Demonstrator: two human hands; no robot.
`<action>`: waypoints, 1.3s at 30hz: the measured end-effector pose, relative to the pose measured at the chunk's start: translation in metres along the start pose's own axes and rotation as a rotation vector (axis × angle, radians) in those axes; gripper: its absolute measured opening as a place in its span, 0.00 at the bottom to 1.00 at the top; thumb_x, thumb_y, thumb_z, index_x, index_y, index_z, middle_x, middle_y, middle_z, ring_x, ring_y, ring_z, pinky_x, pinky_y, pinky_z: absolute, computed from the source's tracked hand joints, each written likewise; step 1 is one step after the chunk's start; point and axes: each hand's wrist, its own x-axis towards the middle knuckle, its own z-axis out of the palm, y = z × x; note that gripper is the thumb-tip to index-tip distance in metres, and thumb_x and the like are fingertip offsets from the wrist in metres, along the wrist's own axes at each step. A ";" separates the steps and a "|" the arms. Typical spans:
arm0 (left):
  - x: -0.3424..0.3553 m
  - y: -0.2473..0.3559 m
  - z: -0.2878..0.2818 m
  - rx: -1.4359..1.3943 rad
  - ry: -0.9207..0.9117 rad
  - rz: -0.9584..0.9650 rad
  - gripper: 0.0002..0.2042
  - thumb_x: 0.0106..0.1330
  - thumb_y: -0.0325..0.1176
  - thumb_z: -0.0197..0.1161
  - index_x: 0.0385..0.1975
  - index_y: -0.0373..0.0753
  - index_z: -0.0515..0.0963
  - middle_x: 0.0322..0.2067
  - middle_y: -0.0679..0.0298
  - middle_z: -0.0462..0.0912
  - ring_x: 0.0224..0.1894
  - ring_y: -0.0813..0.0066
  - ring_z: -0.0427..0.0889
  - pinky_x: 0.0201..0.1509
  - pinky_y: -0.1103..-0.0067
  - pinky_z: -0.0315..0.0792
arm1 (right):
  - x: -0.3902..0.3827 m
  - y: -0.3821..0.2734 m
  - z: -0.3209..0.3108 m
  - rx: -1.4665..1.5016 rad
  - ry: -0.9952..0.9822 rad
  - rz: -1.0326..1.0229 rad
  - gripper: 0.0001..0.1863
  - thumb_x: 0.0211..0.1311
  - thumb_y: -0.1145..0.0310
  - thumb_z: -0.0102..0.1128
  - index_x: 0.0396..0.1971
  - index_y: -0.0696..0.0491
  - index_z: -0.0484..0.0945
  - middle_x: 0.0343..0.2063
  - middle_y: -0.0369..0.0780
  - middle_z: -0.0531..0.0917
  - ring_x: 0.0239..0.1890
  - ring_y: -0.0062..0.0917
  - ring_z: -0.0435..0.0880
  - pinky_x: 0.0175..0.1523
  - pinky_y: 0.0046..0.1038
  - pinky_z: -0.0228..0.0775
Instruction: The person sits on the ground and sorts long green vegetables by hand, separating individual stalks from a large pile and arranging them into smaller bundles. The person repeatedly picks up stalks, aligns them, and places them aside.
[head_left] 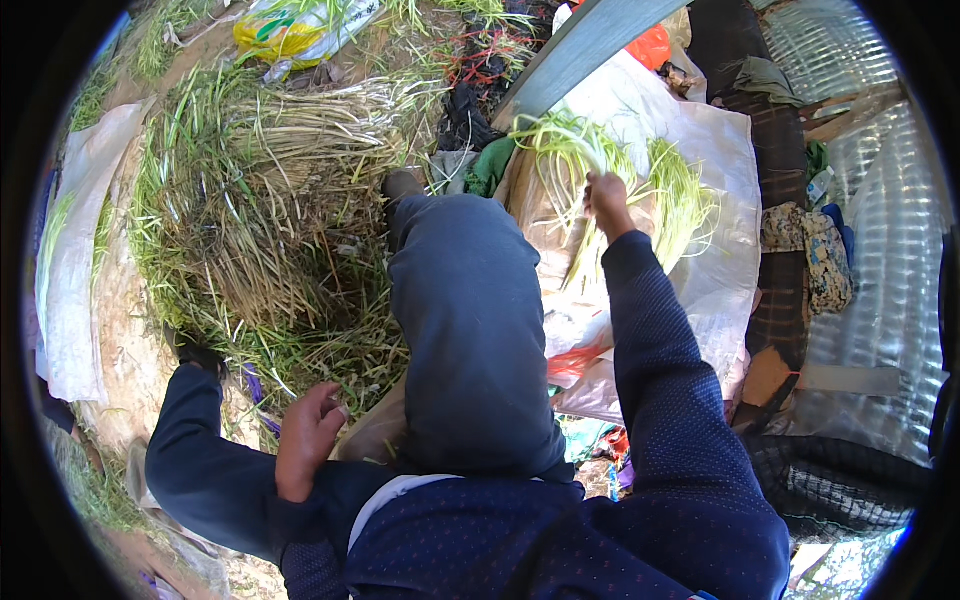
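**Inspector A:** Nearest first. The left hand rests low by the person's knee, fingers loosely curled and holding nothing that I can see. It is at the edge of the big heap of cut grass stalks on the ground.

**Inspector B:** And the right?

**A:** The right hand is stretched forward and closed around a bunch of pale green stalks. The bunch is raised over a white plastic sheet, where more sorted stalks lie fanned out just beside it.

**B:** Handling assessment?

**A:** In my judgement the bunch is light and limp. The strands droop and curl at their free ends, so they bend rather than snap. Loose strands will likely slip out of a slack hold. The best place to hold is where the strands gather tightest, as the hand does now.

**B:** Packaging and labels?

**A:** A crumpled orange-red bag lies near the right leg, under the sheet's edge. Farther off, at the top left beyond the heap, there is a yellow sack with green print. At the top, past a grey plank, a scrap of orange plastic shows. I see no signs.
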 end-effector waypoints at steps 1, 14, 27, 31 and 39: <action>0.000 -0.001 0.000 0.015 -0.003 -0.002 0.19 0.61 0.31 0.63 0.51 0.29 0.76 0.29 0.54 0.84 0.30 0.67 0.83 0.37 0.73 0.75 | -0.008 0.011 0.002 0.021 -0.019 0.041 0.09 0.71 0.66 0.54 0.30 0.53 0.71 0.17 0.36 0.71 0.15 0.24 0.70 0.16 0.32 0.62; 0.013 0.004 0.009 0.044 -0.026 -0.026 0.19 0.61 0.30 0.63 0.52 0.29 0.77 0.29 0.54 0.83 0.30 0.65 0.82 0.37 0.72 0.75 | 0.087 -0.217 -0.089 0.015 0.109 -0.287 0.11 0.69 0.65 0.57 0.27 0.53 0.74 0.16 0.36 0.74 0.14 0.26 0.72 0.18 0.33 0.64; 0.018 0.009 0.006 0.081 -0.053 -0.008 0.20 0.61 0.30 0.62 0.53 0.30 0.76 0.27 0.55 0.83 0.28 0.66 0.82 0.35 0.72 0.74 | 0.052 -0.020 -0.007 -0.445 0.247 -0.399 0.09 0.66 0.69 0.59 0.30 0.57 0.74 0.19 0.40 0.78 0.16 0.27 0.76 0.19 0.32 0.67; 0.015 0.004 0.005 0.050 -0.060 -0.055 0.20 0.62 0.30 0.63 0.53 0.30 0.76 0.30 0.59 0.83 0.31 0.73 0.80 0.37 0.76 0.74 | 0.012 0.060 0.031 -0.402 0.251 -0.084 0.09 0.65 0.69 0.60 0.34 0.60 0.75 0.20 0.41 0.79 0.15 0.27 0.77 0.21 0.32 0.70; 0.017 0.006 0.005 0.055 -0.076 -0.034 0.21 0.62 0.32 0.64 0.54 0.31 0.76 0.32 0.57 0.84 0.33 0.71 0.82 0.38 0.74 0.75 | -0.011 0.052 0.022 -0.615 0.222 -0.205 0.15 0.61 0.63 0.61 0.28 0.63 0.80 0.23 0.50 0.83 0.24 0.39 0.83 0.32 0.39 0.74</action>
